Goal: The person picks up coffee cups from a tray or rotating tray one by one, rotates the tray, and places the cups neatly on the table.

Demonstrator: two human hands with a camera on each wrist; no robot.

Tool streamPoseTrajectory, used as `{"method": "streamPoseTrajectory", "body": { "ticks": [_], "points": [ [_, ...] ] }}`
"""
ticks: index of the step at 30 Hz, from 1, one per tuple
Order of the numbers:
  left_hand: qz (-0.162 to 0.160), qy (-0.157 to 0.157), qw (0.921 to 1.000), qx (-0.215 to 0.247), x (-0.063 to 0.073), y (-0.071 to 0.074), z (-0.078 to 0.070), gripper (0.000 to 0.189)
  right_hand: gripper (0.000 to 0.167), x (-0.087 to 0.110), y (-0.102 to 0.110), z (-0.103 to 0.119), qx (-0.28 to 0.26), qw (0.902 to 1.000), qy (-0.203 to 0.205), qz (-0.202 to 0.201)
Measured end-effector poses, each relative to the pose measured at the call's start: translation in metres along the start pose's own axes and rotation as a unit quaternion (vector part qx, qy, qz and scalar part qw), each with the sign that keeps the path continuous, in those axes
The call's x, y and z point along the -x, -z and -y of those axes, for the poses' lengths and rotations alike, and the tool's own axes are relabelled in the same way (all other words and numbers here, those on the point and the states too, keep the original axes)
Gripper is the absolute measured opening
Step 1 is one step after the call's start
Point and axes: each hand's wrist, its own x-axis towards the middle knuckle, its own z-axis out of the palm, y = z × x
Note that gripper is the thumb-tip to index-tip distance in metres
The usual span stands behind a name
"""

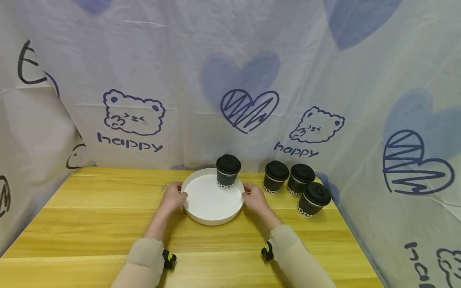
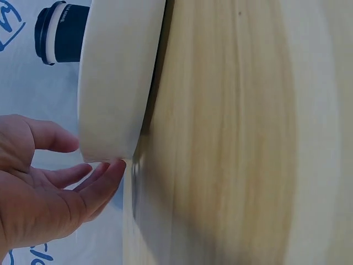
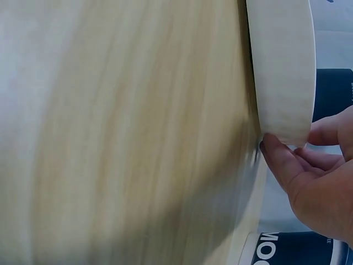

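Observation:
Between the two hands is a round white tray [image 1: 213, 203] with a low wall. On it, towards the back right, stands an upright black lidded paper cup [image 1: 228, 171]. My left hand [image 1: 174, 197] holds the tray's left side, its thumb [image 2: 58, 138] at the rim and fingertips [image 2: 117, 168] against the wall near the bottom edge. From the opposite side my right hand [image 1: 255, 197] grips the tray in the same way, thumb at the rim, fingers low on the wall. A dark strip of shadow runs along the tray's lower edge in both wrist views.
Right of the tray stand three more lidded black cups: one nearest the right hand [image 1: 275, 178], one behind [image 1: 300, 179] and one in front [image 1: 313, 200]. The wooden table [image 1: 216, 256] meets a printed cloth [image 1: 187, 132] at the back and sides.

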Motion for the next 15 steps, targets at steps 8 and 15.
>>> {"method": "streamPoseTrajectory", "body": {
  "ticks": [8,15],
  "points": [
    [-0.008,-0.001,0.9999,0.014,0.009,-0.002,0.002,0.063,0.043,0.013,-0.001,0.002,-0.017,0.9997,-0.015,-0.004],
    [-0.014,0.003,0.9997,0.018,0.017,-0.006,0.001,0.063,0.043,0.026,0.0,0.006,-0.026,0.9993,-0.024,-0.005]
  ]
}}
